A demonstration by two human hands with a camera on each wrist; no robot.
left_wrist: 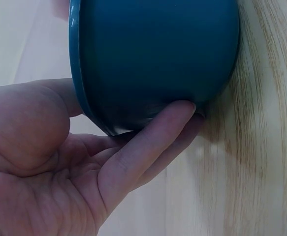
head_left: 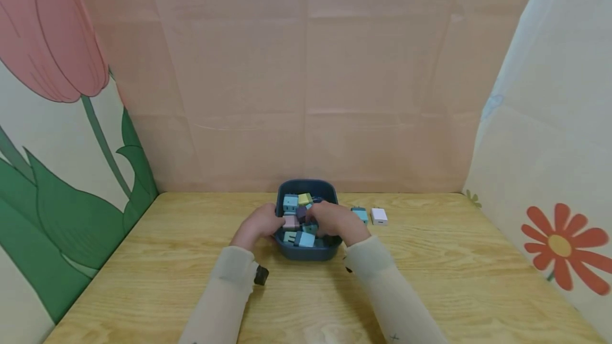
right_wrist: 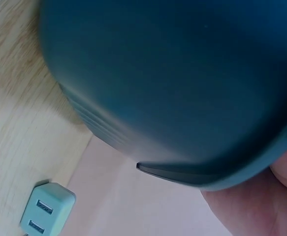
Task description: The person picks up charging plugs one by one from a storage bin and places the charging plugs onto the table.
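A dark blue plastic bin [head_left: 308, 254] stands on the table, holding several small USB chargers. Among them are a blue charger [head_left: 290, 202], a yellow one [head_left: 304, 198], a pink one [head_left: 290, 222] and a dark purple one [head_left: 301, 213]. My left hand [head_left: 262, 221] grips the bin's left side; in the left wrist view its fingers [left_wrist: 148, 140] lie along the outer wall, thumb at the rim. Over the right rim my right hand [head_left: 334, 219] reaches into the bin, fingertips by the purple charger. I cannot tell whether they pinch one.
Right of the bin lie a teal charger [head_left: 359, 215] with two USB ports and a white charger [head_left: 379, 217]. The wooden table [head_left: 167, 259] ends at a pinkish back sheet [head_left: 306, 94]. Flower-printed sheets stand at both sides.
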